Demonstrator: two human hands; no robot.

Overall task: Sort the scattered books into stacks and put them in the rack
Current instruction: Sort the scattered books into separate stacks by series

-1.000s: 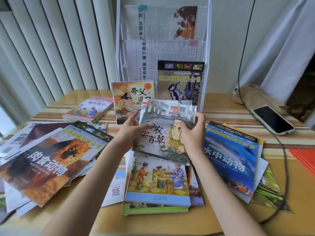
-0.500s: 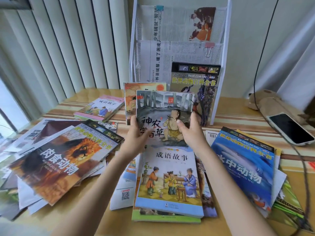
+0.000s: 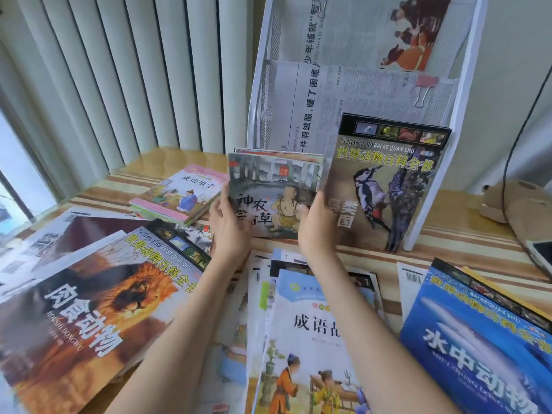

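A grey picture book (image 3: 273, 189) stands upright at the foot of the white wire rack (image 3: 466, 121), in front of another book whose top edge shows behind it. My left hand (image 3: 228, 225) holds its left edge and my right hand (image 3: 316, 231) holds its right edge. Beside it on the right a woodpecker book (image 3: 388, 180) leans in the rack. On the table lie a lion book (image 3: 89, 309) at the left, a pale storybook (image 3: 313, 339) in the middle and a blue sea-animal book (image 3: 484, 339) at the right.
A small pink stack of books (image 3: 179, 195) lies at the back left. Newspapers (image 3: 343, 94) fill the rack's upper pockets. A brown plush toy (image 3: 513, 204), a black cable (image 3: 507, 162) and a phone corner (image 3: 540, 255) are at the right. Vertical blinds (image 3: 119, 79) hang behind.
Both hands carried the grey picture book forward and upright, from above the table's middle to the rack's foot, covering the orange book that stood there. The view moved closer.
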